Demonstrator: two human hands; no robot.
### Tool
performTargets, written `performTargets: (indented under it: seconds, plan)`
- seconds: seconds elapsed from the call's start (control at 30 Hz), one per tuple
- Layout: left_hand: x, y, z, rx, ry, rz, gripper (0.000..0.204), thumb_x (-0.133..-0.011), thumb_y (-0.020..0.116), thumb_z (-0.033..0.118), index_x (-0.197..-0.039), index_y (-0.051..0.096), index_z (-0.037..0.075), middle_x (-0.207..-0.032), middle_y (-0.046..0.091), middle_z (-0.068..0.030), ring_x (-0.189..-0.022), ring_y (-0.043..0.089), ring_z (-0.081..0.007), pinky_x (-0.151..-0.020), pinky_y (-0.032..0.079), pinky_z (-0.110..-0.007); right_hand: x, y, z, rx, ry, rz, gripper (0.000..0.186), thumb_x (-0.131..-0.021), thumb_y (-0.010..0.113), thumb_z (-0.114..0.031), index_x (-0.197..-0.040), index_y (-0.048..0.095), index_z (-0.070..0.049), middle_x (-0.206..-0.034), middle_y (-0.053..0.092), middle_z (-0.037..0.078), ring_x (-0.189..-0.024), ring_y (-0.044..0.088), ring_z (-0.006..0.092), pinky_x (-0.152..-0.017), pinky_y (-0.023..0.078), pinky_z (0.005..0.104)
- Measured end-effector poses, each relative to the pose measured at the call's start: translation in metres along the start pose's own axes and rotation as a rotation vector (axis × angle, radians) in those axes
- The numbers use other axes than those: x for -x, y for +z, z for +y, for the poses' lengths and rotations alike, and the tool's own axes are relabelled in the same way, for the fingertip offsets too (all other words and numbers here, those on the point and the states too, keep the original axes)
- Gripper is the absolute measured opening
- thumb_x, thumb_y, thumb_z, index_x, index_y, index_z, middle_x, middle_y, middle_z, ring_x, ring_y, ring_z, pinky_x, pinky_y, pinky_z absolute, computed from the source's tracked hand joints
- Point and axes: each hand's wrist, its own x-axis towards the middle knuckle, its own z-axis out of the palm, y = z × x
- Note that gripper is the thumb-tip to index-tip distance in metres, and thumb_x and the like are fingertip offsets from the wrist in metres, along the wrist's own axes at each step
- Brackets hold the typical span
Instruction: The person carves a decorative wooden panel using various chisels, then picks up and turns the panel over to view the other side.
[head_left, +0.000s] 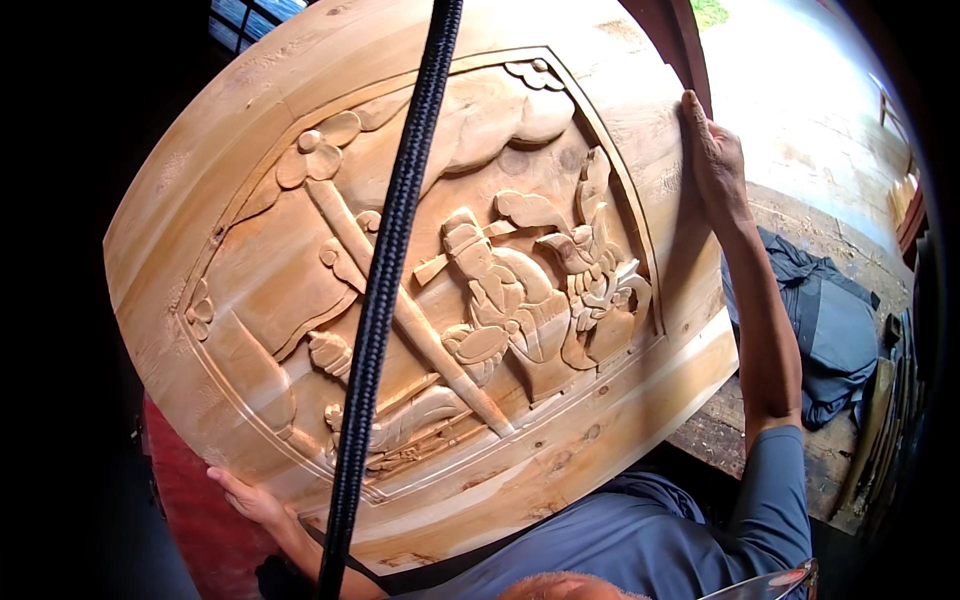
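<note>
A large pale wooden panel point(690, 290) with relief carving fills the middle of the view, tilted and held up in front of me. Inside its carved border are a robed figure in a hat point(490, 275), a long diagonal pole topped by a flower shape, and cloud forms. My right hand point(718, 160) grips the panel's right edge near the top, fingers wrapped behind it. At the lower left edge, my left hand point(250, 497) supports it, with most of its fingers hidden behind the wood. A black braided cord point(385, 270) crosses in front of the carving.
On the right, a worn wooden bench point(705, 425) carries a dark grey-blue garment point(825, 325) and several long tools point(875, 435) lying side by side. A red surface point(200, 530) shows at lower left. Bright ground point(800, 100) lies beyond, and a barred window point(245, 20) is at upper left.
</note>
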Motion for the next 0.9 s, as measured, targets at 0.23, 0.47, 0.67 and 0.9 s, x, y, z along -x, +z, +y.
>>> performTargets:
  seconds: [0.23,0.47,0.67,0.9]
  plan:
    - [-0.005,-0.014,-0.018,0.097,-0.048,-0.069,0.077,-0.117,0.045,0.054,-0.149,0.055,-0.015,-0.151,0.059,-0.0234,-0.13,0.06,-0.0289,-0.114,0.048,-0.038,0.009,0.006,-0.015,0.052,0.012,0.0,0.071,-0.107,0.063,-0.065,-0.072,0.07,-0.003,-0.063,0.052,-0.006,-0.063,0.046,0.0054,-0.057,0.039,0.0287]
    - [0.0,0.015,-0.03,0.142,-0.133,-0.018,0.076,-0.116,0.048,0.053,-0.15,0.055,-0.015,-0.152,0.06,-0.0218,-0.129,0.061,-0.0283,-0.112,0.05,-0.037,0.017,-0.014,-0.021,0.112,0.047,-0.011,0.069,-0.108,0.061,-0.064,-0.073,0.072,-0.006,-0.063,0.051,-0.006,-0.063,0.044,0.0054,-0.055,0.037,0.0285]
    - [-0.036,0.046,-0.056,0.15,-0.154,-0.142,0.078,-0.115,0.05,0.055,-0.151,0.053,-0.015,-0.153,0.059,-0.0214,-0.13,0.061,-0.0283,-0.112,0.049,-0.037,0.042,-0.036,-0.053,-0.018,0.121,-0.022,0.055,-0.111,0.065,-0.051,-0.088,0.078,-0.003,-0.074,0.059,-0.009,-0.067,0.046,0.001,-0.056,0.036,0.0239]
    - [-0.036,0.117,-0.092,0.109,-0.153,-0.306,0.08,-0.115,0.051,0.055,-0.151,0.052,-0.016,-0.152,0.059,-0.0223,-0.132,0.06,-0.0289,-0.112,0.049,-0.038,0.057,-0.077,-0.073,0.062,0.213,0.039,0.049,-0.11,0.066,-0.051,-0.088,0.072,-0.008,-0.074,0.052,-0.012,-0.067,0.042,-0.0001,-0.056,0.033,0.022]
